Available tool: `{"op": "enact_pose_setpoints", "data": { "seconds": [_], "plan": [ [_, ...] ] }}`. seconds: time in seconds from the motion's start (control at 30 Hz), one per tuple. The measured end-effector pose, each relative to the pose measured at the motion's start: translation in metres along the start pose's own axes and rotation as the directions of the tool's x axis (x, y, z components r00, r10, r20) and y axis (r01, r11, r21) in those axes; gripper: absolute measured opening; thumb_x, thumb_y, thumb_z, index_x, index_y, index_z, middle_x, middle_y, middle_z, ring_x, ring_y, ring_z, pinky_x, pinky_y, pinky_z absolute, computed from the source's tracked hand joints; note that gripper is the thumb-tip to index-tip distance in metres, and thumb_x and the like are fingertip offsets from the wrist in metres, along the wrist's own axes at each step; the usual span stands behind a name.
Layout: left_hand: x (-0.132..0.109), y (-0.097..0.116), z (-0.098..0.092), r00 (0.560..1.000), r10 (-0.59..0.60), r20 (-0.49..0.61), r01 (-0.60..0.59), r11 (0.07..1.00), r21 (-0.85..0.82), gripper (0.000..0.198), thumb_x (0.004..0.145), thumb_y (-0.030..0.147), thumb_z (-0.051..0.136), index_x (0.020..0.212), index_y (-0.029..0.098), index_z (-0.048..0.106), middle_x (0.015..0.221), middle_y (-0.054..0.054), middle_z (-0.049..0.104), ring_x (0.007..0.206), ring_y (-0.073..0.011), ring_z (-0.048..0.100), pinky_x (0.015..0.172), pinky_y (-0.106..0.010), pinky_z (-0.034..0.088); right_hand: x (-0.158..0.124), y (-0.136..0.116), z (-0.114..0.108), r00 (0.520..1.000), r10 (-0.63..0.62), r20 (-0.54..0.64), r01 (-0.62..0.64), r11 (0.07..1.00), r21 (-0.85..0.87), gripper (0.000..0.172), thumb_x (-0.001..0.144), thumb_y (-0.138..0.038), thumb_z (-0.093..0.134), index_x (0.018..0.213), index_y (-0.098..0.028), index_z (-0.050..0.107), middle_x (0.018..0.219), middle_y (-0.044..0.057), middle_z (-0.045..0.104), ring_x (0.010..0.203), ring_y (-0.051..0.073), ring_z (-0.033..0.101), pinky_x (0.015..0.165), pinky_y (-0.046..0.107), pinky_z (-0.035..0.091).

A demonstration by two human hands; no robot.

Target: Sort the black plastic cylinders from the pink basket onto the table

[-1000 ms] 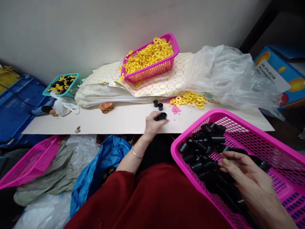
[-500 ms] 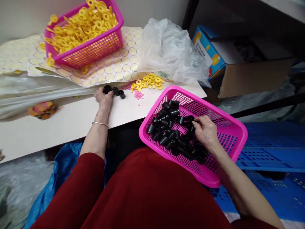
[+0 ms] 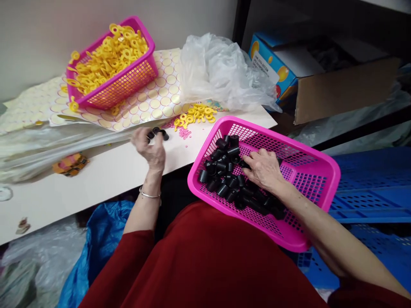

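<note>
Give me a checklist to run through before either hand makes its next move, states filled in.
1. Right hand inside the near pink basket, at the black cylinders: ok.
2. Right hand's grip on a cylinder: cannot tell; its fingertips do not show clearly.
3. Left hand empty: cannot tell; its fingers curl close to the tabletop cylinders.
4. No yellow tabbed rings mixed into the near pink basket: ok, none show.
5. All yellow tabbed rings inside the far pink basket: not ok; a loose pile lies on the white tabletop.
</note>
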State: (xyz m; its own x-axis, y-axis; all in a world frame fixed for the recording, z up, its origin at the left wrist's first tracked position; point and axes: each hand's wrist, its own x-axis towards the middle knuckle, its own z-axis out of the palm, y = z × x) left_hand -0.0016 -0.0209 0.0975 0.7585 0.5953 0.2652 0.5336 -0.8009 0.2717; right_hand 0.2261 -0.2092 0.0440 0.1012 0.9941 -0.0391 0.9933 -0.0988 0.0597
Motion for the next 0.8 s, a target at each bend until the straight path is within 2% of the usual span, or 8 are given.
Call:
{"op": "enact_pose_setpoints", "data": {
  "seconds": [0.1,0.2,0.33,0.4,0.53,0.67,0.73,0.8],
  "plan": [
    [0.005,0.037,0.019,0.994,0.087,0.071,-0.088,0.996,0.016,0.016,0.089,0.025,0.05,0.083,0.017,0.062,0.08,-0.007,0.056,0.1,-0.0258,0.04,0.089,-0.042,0.031,-0.005,-0.003,0.001,0.999,-0.046,0.016,0.047,0.998,-0.032,0.023,0.089,-0.028,0.05,0.1,-0.02,0.069,0.089,0.011,0.068,0.09,0.028,0.047,0.077,0.041,0.027],
    [0.011,0.063,0.04,0.967,0.185,0.174,-0.191,0.981,0.017,0.015,0.086,0.024,0.052,0.078,0.017,0.063,0.079,-0.008,0.056,0.099,-0.0271,0.04,0.087,-0.043,0.031,-0.007,-0.004,0.002,0.998,-0.069,-0.006,0.068,0.997,-0.041,0.02,0.089,-0.027,0.052,0.095,-0.021,0.069,0.09,0.011,0.07,0.093,0.028,0.049,0.088,0.049,0.029],
    [0.019,0.08,0.062,0.91,0.241,0.336,-0.273,0.961,0.051,0.014,0.078,0.017,0.053,0.068,0.015,0.062,0.083,-0.012,0.06,0.097,-0.0288,0.043,0.082,-0.044,0.032,-0.013,0.003,0.001,0.995,-0.051,-0.08,0.052,0.999,0.014,0.021,0.092,-0.033,0.052,0.09,-0.02,0.068,0.091,0.011,0.071,0.097,0.029,0.05,0.097,0.057,0.03],
    [0.022,0.084,0.071,0.892,0.26,0.369,-0.304,0.951,0.064,0.014,0.074,0.011,0.052,0.068,0.014,0.063,0.083,-0.014,0.061,0.097,-0.0301,0.044,0.081,-0.045,0.032,-0.016,0.006,0.001,0.993,-0.042,-0.113,0.049,0.997,0.065,0.023,0.094,-0.035,0.05,0.091,-0.019,0.067,0.091,0.011,0.07,0.098,0.029,0.051,0.099,0.059,0.031],
    [0.025,0.087,0.086,0.894,0.27,0.358,-0.311,0.948,0.06,0.021,0.074,0.005,0.045,0.072,0.013,0.065,0.084,-0.015,0.063,0.098,-0.0303,0.046,0.083,-0.046,0.034,-0.018,0.005,0.004,0.997,-0.052,-0.065,0.059,0.992,0.11,0.017,0.091,-0.032,0.055,0.09,-0.021,0.069,0.09,0.009,0.07,0.1,0.03,0.051,0.103,0.067,0.027],
    [0.024,0.085,0.083,0.905,0.262,0.334,-0.284,0.959,0.018,0.019,0.076,0.007,0.045,0.072,0.014,0.062,0.087,-0.013,0.063,0.097,-0.0289,0.047,0.083,-0.045,0.036,-0.014,0.001,0.01,0.996,-0.071,0.049,0.068,0.995,0.076,0.013,0.086,-0.023,0.059,0.079,-0.02,0.07,0.085,0.009,0.067,0.099,0.03,0.051,0.104,0.075,0.022],
    [0.021,0.083,0.076,0.921,0.256,0.293,-0.246,0.967,-0.071,0.011,0.075,0.01,0.05,0.074,0.015,0.06,0.091,-0.012,0.064,0.097,-0.0271,0.048,0.084,-0.043,0.038,-0.016,0.002,0.01,0.998,-0.067,0.002,0.066,0.991,0.114,0.015,0.088,-0.028,0.059,0.081,-0.019,0.07,0.088,0.009,0.067,0.103,0.032,0.051,0.105,0.076,0.02],
    [0.015,0.081,0.068,0.939,0.249,0.238,-0.182,0.946,-0.27,0.006,0.075,0.015,0.055,0.079,0.016,0.059,0.091,-0.009,0.063,0.091,-0.0231,0.051,0.083,-0.039,0.041,-0.022,0.004,0.009,0.991,-0.044,-0.124,0.067,0.98,0.189,0.021,0.09,-0.038,0.058,0.088,-0.019,0.068,0.102,0.012,0.068,0.113,0.034,0.05,0.106,0.076,0.02]
  ]
}}
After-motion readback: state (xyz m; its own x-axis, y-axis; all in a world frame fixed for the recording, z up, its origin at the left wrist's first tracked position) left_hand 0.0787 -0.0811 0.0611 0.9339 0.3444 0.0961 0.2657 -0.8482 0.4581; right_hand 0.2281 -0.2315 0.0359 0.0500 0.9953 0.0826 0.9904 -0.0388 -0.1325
